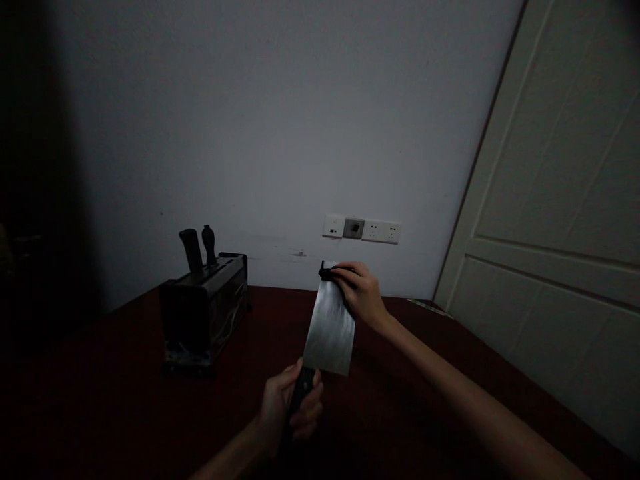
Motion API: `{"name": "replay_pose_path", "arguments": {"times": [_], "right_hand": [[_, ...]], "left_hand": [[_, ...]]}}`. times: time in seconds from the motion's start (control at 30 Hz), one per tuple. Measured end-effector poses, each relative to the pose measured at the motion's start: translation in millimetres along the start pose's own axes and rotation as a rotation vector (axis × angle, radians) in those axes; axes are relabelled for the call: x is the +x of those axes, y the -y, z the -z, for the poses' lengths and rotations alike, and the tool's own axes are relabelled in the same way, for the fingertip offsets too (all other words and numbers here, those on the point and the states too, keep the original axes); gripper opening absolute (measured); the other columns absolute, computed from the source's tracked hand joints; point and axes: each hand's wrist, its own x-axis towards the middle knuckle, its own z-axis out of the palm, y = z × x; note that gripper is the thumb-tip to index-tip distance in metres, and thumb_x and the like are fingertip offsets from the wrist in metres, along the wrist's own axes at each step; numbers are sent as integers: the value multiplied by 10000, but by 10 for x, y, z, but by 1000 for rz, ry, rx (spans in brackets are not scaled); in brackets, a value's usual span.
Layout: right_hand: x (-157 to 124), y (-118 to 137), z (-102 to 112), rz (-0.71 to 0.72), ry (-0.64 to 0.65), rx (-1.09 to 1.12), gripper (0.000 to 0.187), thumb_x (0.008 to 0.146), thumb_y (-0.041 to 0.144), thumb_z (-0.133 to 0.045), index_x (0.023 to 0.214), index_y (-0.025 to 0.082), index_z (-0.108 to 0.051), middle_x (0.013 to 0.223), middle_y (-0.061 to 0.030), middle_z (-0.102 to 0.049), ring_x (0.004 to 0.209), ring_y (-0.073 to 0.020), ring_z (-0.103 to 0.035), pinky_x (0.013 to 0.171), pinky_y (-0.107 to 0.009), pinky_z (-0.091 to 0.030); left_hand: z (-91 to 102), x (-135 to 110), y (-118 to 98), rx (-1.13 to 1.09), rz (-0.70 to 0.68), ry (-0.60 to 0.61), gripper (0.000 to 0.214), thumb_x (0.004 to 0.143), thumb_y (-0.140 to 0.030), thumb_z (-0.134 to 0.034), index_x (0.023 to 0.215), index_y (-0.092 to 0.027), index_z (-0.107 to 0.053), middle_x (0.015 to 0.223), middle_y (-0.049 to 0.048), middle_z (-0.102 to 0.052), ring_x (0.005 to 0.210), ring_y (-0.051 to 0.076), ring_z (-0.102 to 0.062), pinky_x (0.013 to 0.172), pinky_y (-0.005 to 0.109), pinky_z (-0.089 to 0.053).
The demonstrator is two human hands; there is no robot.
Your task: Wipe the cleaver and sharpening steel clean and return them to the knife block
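My left hand (290,407) is closed round the black handle of a steel cleaver (330,327), whose broad blade points away from me over a dark red table (115,407). My right hand (363,293) is at the far end of the blade, fingers pinched on a small dark thing (327,271) pressed against the blade tip; I cannot tell what it is. A dark knife block (205,307) stands on the table to the left, with two black knife handles (199,248) sticking up from it.
A pale wall rises behind the table, with a row of white sockets and a switch (361,229) low on it. A cream panelled door (565,220) fills the right side. The left edge of the view is in deep shadow.
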Motion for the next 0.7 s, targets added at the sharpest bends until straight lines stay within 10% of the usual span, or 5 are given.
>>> {"name": "replay_pose_path", "arguments": {"times": [0.27, 0.5, 0.7], "right_hand": [[-470, 477, -168, 130, 275, 150, 265, 848, 161, -490, 1078, 222, -605, 1009, -83, -598, 933, -188, -542, 777, -344, -495], [44, -35, -65, 9, -4, -11, 194, 827, 190, -530, 964, 231, -661, 915, -84, -591, 888, -220, -542, 781, -407, -482], [-520, 397, -182, 70, 186, 125, 259, 848, 165, -493, 1071, 224, -610, 994, -89, -580, 941, -195, -536, 783, -357, -489]], "left_hand": [[45, 14, -24, -18, -45, -28, 328, 877, -386, -351, 784, -123, -525, 525, -46, -369, 317, 36, -188, 288, 152, -251], [-50, 1, -54, 27, -17, -64, 327, 878, -382, -346, 783, -123, -524, 517, -46, -364, 315, 35, -187, 282, 150, -235], [51, -5, -62, 2, -37, -94, 302, 861, -383, -383, 775, -126, -516, 515, -50, -363, 322, 33, -171, 285, 147, -228]]}}
